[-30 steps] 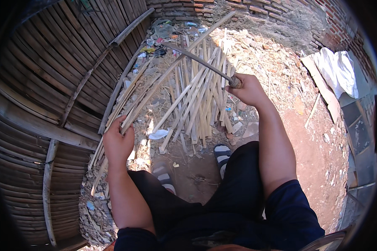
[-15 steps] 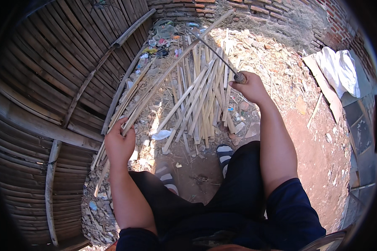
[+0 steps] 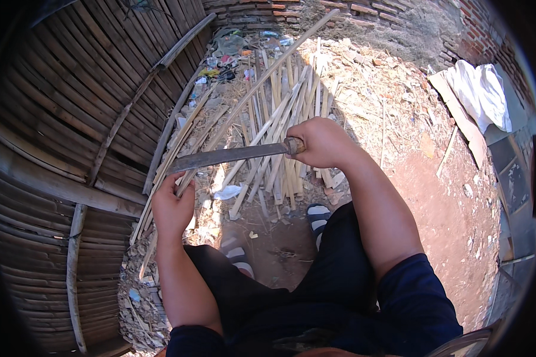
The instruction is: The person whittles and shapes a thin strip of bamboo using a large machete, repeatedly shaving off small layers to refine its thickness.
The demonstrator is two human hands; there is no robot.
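Note:
My right hand (image 3: 323,143) is closed round the wooden handle of a machete (image 3: 232,156). Its long dark blade points left, and the tip comes close above my left hand (image 3: 174,205). The fingers of that hand are wrapped round a long bamboo strip (image 3: 244,95), which slants up and away to the right toward the brick wall. Whether the blade touches the strip I cannot tell. Beyond and below the blade lies a heap of split bamboo strips (image 3: 278,169), loosely crossed on the ground. More bamboo strips (image 3: 170,157) lie beside my left hand, along the wall.
A dark bamboo-slat wall (image 3: 53,119) rises close on the left. At the back stands a brick wall (image 3: 369,15), with litter (image 3: 226,62) in the corner. A white sack (image 3: 479,95) lies on boards at the right. My sandalled feet (image 3: 318,220) are just before the heap.
My right hand has come down and to the left. The machete has swung from pointing away to lying flat across toward my left hand, which still grips the strip.

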